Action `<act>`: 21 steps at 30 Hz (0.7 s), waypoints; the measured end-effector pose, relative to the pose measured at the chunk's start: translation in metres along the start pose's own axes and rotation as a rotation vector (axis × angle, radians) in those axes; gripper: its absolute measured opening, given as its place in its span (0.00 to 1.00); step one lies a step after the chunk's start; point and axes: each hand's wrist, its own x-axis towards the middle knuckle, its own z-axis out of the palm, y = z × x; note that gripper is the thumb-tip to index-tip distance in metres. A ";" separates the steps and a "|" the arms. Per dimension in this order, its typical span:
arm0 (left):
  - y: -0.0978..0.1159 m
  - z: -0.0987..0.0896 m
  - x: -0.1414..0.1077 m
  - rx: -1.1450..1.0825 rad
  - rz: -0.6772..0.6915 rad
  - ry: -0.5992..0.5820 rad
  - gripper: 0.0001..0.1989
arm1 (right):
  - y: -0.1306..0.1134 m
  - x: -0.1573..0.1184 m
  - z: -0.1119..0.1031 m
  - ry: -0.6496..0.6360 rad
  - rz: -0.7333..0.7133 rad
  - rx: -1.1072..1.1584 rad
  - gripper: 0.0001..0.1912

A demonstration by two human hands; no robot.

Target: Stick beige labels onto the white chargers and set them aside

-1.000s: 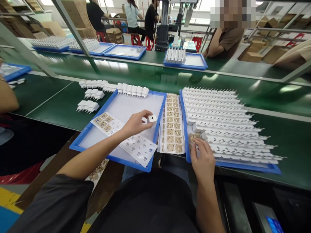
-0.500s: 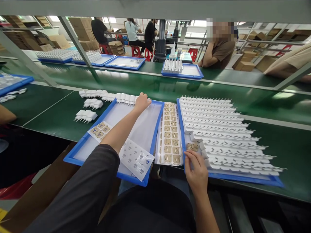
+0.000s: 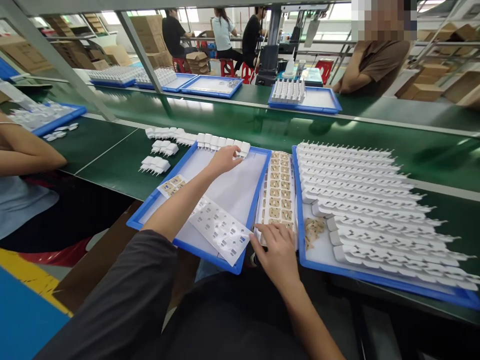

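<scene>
My left hand (image 3: 226, 159) reaches across the left blue tray (image 3: 258, 182), its thumb and fingers curled around a white plug (image 3: 244, 149) at the right end of a row along the far rim. The contact is partly hidden. My right hand (image 3: 277, 252), fingers spread, is over the near end of the tan sticker sheets (image 3: 280, 192) between the two trays. Its thumb is beside the corner of a mostly peeled white backing sheet (image 3: 215, 225). A smaller sheet with tan stickers (image 3: 173, 184) lies partly under my left forearm.
The right blue tray (image 3: 360, 279) holds dense rows of white plugs (image 3: 367, 200) and a crumpled tan heap (image 3: 313, 230). Loose plugs (image 3: 155, 165) stand left of my tray. A person's arm (image 3: 30, 150) is at the far left. A metal post (image 3: 137, 45) slants overhead.
The view has swung left and down. My right hand has left the right tray's near left corner for the sticker sheets, its fingers spreading. My left hand stays by the far row, slightly further left along it.
</scene>
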 end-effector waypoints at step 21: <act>-0.065 -0.010 -0.142 -0.114 0.189 -0.415 0.27 | 0.070 -0.005 -0.055 0.153 0.244 -0.149 0.11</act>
